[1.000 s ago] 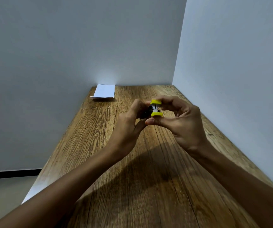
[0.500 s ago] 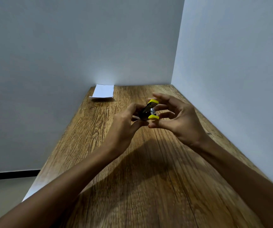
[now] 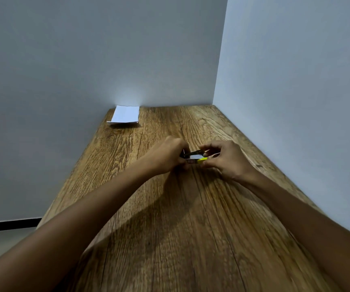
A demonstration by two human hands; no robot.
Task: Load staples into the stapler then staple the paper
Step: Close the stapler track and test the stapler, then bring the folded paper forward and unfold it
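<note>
Both your hands, left (image 3: 166, 157) and right (image 3: 225, 159), grip the opened stapler (image 3: 195, 158); loading unfinished, paper (image 3: 125, 114) beyond them unstapled.

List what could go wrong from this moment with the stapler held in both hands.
1. The stapler is small and largely hidden by the left hand and right hand; with its top lifted, a fingertip could get pinched if it snaps shut.
2. Whether staples are seated cannot be seen; a crooked strip might jam.
3. The paper lies far off in the table corner, needing a long reach.
</note>
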